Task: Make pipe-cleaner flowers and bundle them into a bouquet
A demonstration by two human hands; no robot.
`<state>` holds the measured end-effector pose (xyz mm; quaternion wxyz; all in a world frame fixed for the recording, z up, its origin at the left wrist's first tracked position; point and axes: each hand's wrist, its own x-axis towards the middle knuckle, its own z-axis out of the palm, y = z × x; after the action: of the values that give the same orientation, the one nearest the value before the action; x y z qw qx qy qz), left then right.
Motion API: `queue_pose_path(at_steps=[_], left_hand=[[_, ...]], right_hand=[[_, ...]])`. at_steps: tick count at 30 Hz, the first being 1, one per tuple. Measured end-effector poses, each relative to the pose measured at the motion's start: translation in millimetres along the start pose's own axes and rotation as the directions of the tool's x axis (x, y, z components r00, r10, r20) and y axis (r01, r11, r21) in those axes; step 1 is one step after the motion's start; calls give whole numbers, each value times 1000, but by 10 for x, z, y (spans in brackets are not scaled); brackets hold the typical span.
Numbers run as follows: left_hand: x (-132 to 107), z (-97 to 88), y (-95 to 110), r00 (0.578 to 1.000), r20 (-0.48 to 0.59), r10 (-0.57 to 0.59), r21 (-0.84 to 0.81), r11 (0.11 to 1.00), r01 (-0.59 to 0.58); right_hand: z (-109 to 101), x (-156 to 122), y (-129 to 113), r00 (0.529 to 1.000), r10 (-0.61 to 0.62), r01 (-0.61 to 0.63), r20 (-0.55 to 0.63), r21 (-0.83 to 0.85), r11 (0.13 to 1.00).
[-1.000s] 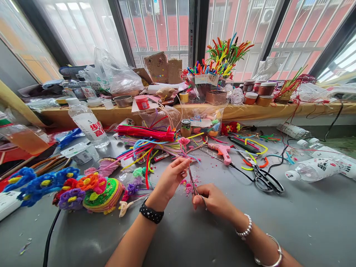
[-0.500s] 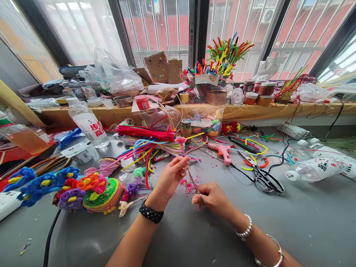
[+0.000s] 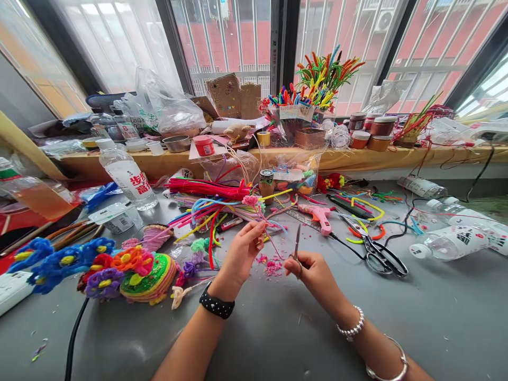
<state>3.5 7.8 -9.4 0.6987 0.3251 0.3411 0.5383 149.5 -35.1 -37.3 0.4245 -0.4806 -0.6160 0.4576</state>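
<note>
My left hand pinches the thin stem of a pink pipe-cleaner flower, whose fuzzy head stands above my fingers. To its right, my right hand grips small scissors with the blades pointing up, apart from the stem. Pink fluff trimmings lie on the grey table between my hands.
A pile of coloured pipe cleaners lies behind my hands. A pink glue gun and large black scissors sit to the right, finished pipe-cleaner flowers to the left. Water bottles and cluttered jars line the window ledge.
My right hand has pulled the small scissors away from the flower stem and turned the blades upward. The left hand tilted the flower slightly left.
</note>
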Motion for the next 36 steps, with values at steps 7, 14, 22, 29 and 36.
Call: queue_pose_path(at_steps=[7,14,22,29,36], left_hand=[[-46,41,-49,992,106,-65,132,990,51],[-28,30,-24,999,35,-7,75,997,4],[-32,38,19,998,17,-62,5,998,62],[-25,22,7,992,64,-104,13,995,104],[-21,14,1,991,80,-110,62,993,105]], right_hand=[[28,12,16,996,15,-13,83,-32,999],[22,3,12,993,-12,12,121,0,1000],[36,-30,62,888,-86,77,453,39,996],[13,-54,9,811,-103,133,576,-11,991],[4,-37,32,817,-174,197,550,18,980]])
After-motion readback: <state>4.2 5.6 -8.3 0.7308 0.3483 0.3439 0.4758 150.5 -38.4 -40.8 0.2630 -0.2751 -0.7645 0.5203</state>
